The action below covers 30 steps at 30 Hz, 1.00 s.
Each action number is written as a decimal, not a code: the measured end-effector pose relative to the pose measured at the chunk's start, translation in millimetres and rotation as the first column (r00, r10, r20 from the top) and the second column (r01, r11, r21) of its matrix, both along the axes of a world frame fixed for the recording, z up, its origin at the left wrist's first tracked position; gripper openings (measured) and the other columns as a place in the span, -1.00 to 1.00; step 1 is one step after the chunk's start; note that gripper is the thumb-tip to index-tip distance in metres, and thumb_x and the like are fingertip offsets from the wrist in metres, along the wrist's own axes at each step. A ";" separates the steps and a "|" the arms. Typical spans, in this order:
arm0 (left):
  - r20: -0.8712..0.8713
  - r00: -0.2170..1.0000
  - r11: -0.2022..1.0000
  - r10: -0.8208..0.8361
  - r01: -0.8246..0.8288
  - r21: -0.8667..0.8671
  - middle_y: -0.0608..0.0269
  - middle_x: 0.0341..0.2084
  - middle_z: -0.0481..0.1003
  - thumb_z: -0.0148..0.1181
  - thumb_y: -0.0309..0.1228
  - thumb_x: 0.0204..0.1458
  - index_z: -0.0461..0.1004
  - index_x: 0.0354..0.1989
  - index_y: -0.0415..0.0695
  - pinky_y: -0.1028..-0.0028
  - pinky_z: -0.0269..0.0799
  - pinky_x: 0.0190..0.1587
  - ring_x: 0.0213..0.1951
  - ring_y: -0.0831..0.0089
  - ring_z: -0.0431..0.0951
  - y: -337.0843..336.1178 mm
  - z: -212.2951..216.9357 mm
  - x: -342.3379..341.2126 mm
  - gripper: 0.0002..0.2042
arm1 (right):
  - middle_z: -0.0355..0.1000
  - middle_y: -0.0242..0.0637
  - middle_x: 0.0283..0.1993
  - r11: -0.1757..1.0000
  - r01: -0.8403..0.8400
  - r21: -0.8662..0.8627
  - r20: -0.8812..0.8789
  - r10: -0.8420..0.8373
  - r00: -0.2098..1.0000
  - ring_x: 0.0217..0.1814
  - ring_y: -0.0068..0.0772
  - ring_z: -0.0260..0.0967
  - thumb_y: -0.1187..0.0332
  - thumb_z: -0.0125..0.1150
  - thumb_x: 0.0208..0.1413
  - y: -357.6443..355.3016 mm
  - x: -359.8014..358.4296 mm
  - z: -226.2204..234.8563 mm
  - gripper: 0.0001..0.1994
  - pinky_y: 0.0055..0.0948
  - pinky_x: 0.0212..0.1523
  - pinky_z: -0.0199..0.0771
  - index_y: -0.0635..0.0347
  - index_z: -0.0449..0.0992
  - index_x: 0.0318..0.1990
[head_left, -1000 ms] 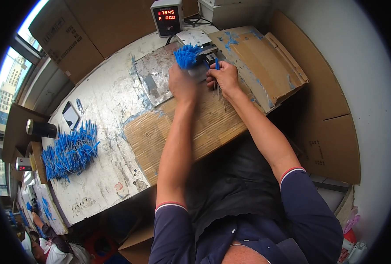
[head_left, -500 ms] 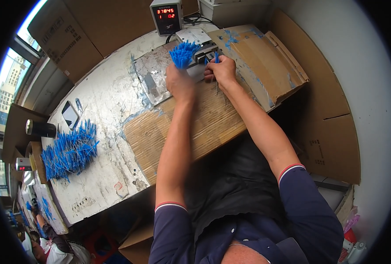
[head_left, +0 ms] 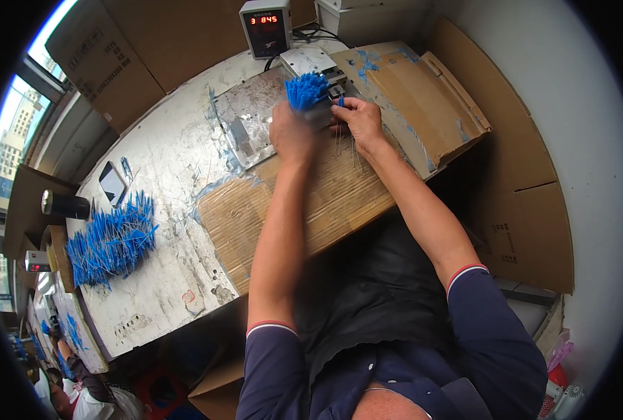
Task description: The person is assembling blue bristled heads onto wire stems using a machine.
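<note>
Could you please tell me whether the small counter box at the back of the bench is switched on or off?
On: the counter box shows lit red digits on its dark display.

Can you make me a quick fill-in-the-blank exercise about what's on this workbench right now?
1. The left hand grips a bundle of ____ strips.
2. The loose pile of strips lies to the person's ____.
3. The counter box shows ____ digits.
4. The forearms rest over a sheet of ____.

Missing words: blue; left; red; cardboard
</note>
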<state>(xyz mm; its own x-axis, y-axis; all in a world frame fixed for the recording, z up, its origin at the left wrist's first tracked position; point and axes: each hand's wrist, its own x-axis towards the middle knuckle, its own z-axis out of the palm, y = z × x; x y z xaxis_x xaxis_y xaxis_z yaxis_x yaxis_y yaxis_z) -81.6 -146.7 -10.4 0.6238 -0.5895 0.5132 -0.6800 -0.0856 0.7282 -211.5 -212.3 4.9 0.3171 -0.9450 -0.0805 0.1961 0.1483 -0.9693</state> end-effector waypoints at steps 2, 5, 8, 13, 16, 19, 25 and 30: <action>0.015 1.000 1.000 0.004 -0.005 0.015 0.00 -0.30 0.53 0.22 -0.51 0.07 0.50 -0.19 -0.11 0.06 0.43 -0.17 -0.21 -0.09 0.56 0.2 -3.2 4.8 -0.86 | 0.51 -0.33 -0.36 0.999 0.030 -0.027 -0.095 -0.032 0.995 -0.45 -0.54 0.46 0.45 0.37 0.14 3.2 3.6 4.6 -0.78 -0.50 -0.51 0.62 0.36 0.60 -0.10; 0.021 0.999 0.999 -0.040 0.040 0.001 -0.07 -0.26 0.51 0.24 -0.39 0.04 0.46 -0.20 -0.18 -0.02 0.42 -0.16 -0.23 -0.15 0.54 0.6 -3.1 5.4 -0.80 | 0.50 -0.37 -0.37 0.997 0.026 -0.067 -0.236 -0.041 0.971 -0.52 -0.58 0.42 0.44 0.38 0.13 1.2 3.1 7.2 -0.82 -0.51 -0.55 0.61 0.35 0.60 -0.16; 0.008 0.999 0.999 -0.038 0.038 0.021 -0.07 -0.25 0.51 0.26 -0.40 0.02 0.47 -0.20 -0.19 0.00 0.42 -0.14 -0.21 -0.14 0.53 0.4 0.7 1.3 -0.79 | 0.48 -0.40 -0.39 0.992 0.051 -0.116 -0.236 -0.078 0.969 -0.56 -0.60 0.39 0.45 0.39 0.12 0.6 2.0 1.8 -0.83 -0.52 -0.54 0.61 0.34 0.58 -0.19; 0.087 0.995 0.999 -0.045 0.044 0.014 -0.03 -0.25 0.50 0.22 -0.53 0.04 0.45 -0.17 -0.18 0.03 0.43 -0.15 -0.19 -0.11 0.54 2.2 1.3 -0.3 -0.81 | 0.50 -0.37 -0.41 0.986 0.052 -0.161 -0.130 -0.073 0.989 -0.54 -0.59 0.43 0.52 0.36 0.09 3.9 -0.6 -4.5 -0.84 -0.53 -0.56 0.61 0.34 0.54 -0.20; 0.081 0.997 1.000 -0.010 0.009 0.012 -0.03 -0.27 0.50 0.22 -0.53 0.04 0.45 -0.18 -0.17 0.03 0.42 -0.15 -0.19 -0.11 0.54 2.9 2.7 -0.3 -0.83 | 0.48 -0.36 -0.40 0.993 0.004 -0.120 -0.139 -0.020 0.990 -0.54 -0.59 0.43 0.54 0.33 0.10 3.6 -4.3 -2.9 -0.82 -0.52 -0.56 0.61 0.35 0.52 -0.15; -0.008 1.000 1.000 -0.007 0.007 0.008 -0.06 -0.23 0.50 0.19 -0.46 0.05 0.47 -0.17 -0.21 0.03 0.40 -0.10 -0.16 -0.11 0.51 4.1 4.1 0.2 -0.81 | 0.51 -0.33 -0.41 0.997 0.014 -0.070 -0.187 -0.027 0.982 -0.54 -0.56 0.46 0.55 0.32 0.09 5.4 -4.4 1.6 -0.85 -0.51 -0.58 0.60 0.35 0.53 -0.19; -0.051 0.999 0.989 0.012 -0.020 -0.147 -0.07 -0.28 0.49 0.09 -0.49 0.12 0.44 -0.23 -0.21 0.03 0.41 -0.15 -0.20 -0.12 0.52 2.4 1.2 4.8 -0.91 | 0.54 -0.32 -0.49 0.963 0.093 -0.254 -0.363 -0.184 0.913 -0.54 -0.53 0.49 0.45 0.38 0.04 -1.0 4.1 -0.7 -0.88 -0.45 -0.51 0.53 0.28 0.58 -0.31; -0.075 0.997 0.986 0.020 -0.032 -0.162 -0.04 -0.28 0.51 0.17 -0.54 0.09 0.48 -0.19 -0.18 0.06 0.42 -0.14 -0.20 -0.10 0.54 -1.1 -2.0 5.8 -0.87 | 0.57 -0.25 -0.49 0.908 0.063 -0.414 -0.494 -0.283 0.822 -0.47 -0.38 0.53 0.37 0.46 -0.06 -18.6 12.4 -11.7 -0.84 -0.34 -0.33 0.53 0.23 0.60 -0.41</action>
<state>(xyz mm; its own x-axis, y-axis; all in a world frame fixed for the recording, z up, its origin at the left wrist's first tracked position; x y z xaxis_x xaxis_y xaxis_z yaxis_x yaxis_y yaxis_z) -75.8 -147.8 -12.4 0.6772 -0.4850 0.5534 -0.6235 0.0211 0.7815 -199.1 -231.0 -6.9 0.1554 -0.9726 0.1731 -0.3779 -0.2204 -0.8992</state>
